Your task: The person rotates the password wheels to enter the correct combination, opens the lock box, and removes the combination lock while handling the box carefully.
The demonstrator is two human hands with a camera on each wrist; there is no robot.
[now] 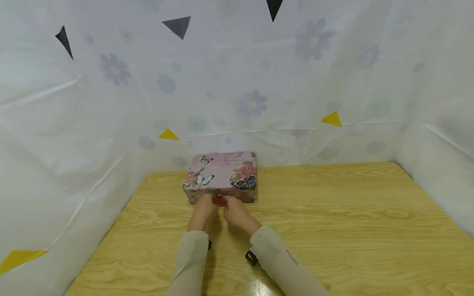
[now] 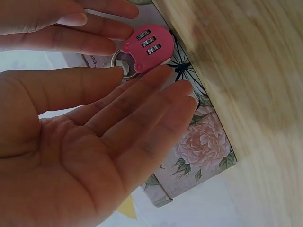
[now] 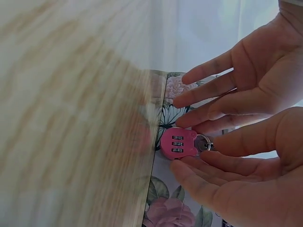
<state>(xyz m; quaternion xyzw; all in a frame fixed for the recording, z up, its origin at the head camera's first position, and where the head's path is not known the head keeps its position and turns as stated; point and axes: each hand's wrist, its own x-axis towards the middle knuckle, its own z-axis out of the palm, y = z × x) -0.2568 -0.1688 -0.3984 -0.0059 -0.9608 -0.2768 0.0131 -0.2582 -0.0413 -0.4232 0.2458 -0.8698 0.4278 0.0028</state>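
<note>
A pink combination padlock [image 1: 221,201] hangs by its shackle at the front of a flower-and-butterfly box [image 1: 218,164], whose lid is down. Three number dials show on the padlock [image 2: 149,45] in the left wrist view. My left hand [image 1: 205,207] is on its left side, fingers nearly straight, fingertips right at the padlock's edge. On the other side is my right hand [image 1: 237,211], its fingers also extended and its fingertips close beside the padlock [image 3: 179,143]. Neither hand curls round it. A metal ring [image 3: 207,143] shows by the shackle, partly hidden by fingers.
The box stands near the back of a wood-grain table [image 1: 333,213], left of its middle. A pale flowered sheet [image 1: 237,74] hangs behind and at both sides, with yellow triangles [image 1: 332,119] and dark ones on it.
</note>
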